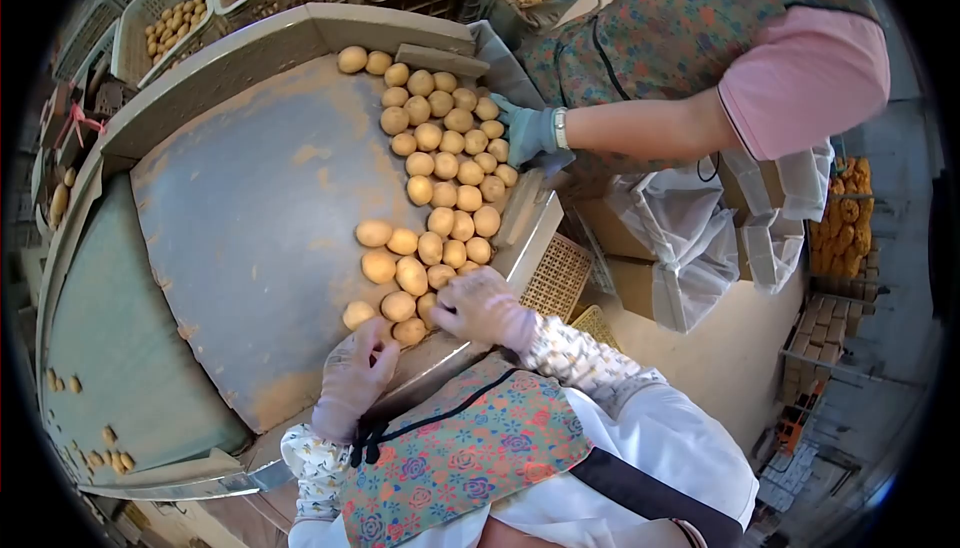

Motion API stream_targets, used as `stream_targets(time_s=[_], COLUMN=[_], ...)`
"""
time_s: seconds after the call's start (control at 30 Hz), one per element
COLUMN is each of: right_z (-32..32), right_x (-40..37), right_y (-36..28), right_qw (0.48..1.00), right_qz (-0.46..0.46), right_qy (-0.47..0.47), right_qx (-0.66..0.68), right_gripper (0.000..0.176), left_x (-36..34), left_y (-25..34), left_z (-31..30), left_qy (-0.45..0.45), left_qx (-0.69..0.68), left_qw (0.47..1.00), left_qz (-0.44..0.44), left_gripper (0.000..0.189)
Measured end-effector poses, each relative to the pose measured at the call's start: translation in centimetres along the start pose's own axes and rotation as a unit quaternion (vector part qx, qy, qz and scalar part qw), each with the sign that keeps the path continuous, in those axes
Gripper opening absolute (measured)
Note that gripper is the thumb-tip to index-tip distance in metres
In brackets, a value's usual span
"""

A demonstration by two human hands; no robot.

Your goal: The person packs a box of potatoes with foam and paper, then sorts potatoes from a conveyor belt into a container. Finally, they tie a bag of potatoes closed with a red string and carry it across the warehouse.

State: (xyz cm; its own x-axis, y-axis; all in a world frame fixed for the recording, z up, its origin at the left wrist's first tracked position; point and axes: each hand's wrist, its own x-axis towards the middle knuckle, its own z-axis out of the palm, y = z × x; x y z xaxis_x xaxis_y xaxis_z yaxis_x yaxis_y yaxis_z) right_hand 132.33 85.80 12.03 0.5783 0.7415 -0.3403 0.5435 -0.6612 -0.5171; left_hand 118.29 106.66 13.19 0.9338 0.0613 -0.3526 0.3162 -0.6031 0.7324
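Many round yellow potatoes (427,136) lie along the right side of a grey sorting table (270,178). My left hand (358,373), in a thin whitish glove, is at the table's near edge with thumb and fingers curled together. Its fingertips are beside a potato (408,332) at the near end of the group. My right hand (482,308), gloved the same way, bends its fingers inward at the near right edge of the potatoes, close to another potato (427,310). Whatever either hand may grip is hidden by the fingers.
Across the table's right corner, a co-worker's blue-gloved hand (525,131) touches the potatoes. Crates of potatoes (175,28) stand behind the raised rim (210,73). A green belt (130,318) with a few small potatoes lies left. Lined cardboard boxes (680,258) and a plastic basket (556,276) are at right.
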Motion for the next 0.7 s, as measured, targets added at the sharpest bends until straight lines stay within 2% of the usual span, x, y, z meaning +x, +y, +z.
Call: stream_targets(time_s=[0.03,0.07,0.13,0.17,0.27,0.37,0.4,0.5,0.53,0.6,0.7], right_z=[0.1,0.3,0.1,0.0,3.5,3.1,3.0,2.9,3.9,4.8,6.4], right_x=[1.2,1.7,2.2,1.4,-3.0,-7.0,-8.5,-11.2,-11.5,-12.5,-15.2], right_y=[-0.2,-0.6,-1.3,-1.5,-1.2,0.1,0.5,1.2,1.4,1.4,3.1], right_qw=[0.998,0.999,0.994,0.987,0.945,0.937,0.943,0.951,0.957,0.949,0.941], right_qz=[0.039,0.027,0.002,-0.051,-0.219,-0.179,-0.173,-0.175,-0.164,-0.174,-0.149], right_qy=[-0.043,0.006,0.106,0.145,0.240,0.266,0.264,0.256,0.240,0.264,0.303], right_qx=[0.016,0.020,0.022,0.035,0.051,0.134,0.103,0.008,0.000,0.008,0.030], right_gripper=[0.027,0.027,0.029,0.031,0.038,0.040,0.043,0.052,0.060,0.062,0.061], left_x=[-0.3,-0.7,-0.3,-0.1,-0.2,-1.1,-1.0,-2.5,-2.6,-3.2,-2.9], left_y=[-0.6,-0.9,-0.8,-0.4,1.4,2.2,2.1,6.8,6.9,5.2,5.2], left_z=[0.4,0.7,0.9,0.9,-0.2,2.7,3.6,6.7,7.3,8.4,8.8], left_qy=[-0.039,-0.008,0.083,0.130,0.166,0.151,0.164,0.090,0.083,0.108,0.111], left_qx=[0.029,0.119,0.112,0.105,-0.042,0.010,0.370,0.242,0.271,0.271,0.275], left_qw=[0.999,0.990,0.988,0.984,0.983,0.987,0.845,0.932,0.935,0.941,0.939], left_qz=[0.014,0.068,0.061,0.059,-0.059,0.057,0.349,0.256,0.212,0.170,0.173], left_gripper=[0.043,0.049,0.051,0.052,0.055,0.053,0.051,0.051,0.054,0.053,0.049])
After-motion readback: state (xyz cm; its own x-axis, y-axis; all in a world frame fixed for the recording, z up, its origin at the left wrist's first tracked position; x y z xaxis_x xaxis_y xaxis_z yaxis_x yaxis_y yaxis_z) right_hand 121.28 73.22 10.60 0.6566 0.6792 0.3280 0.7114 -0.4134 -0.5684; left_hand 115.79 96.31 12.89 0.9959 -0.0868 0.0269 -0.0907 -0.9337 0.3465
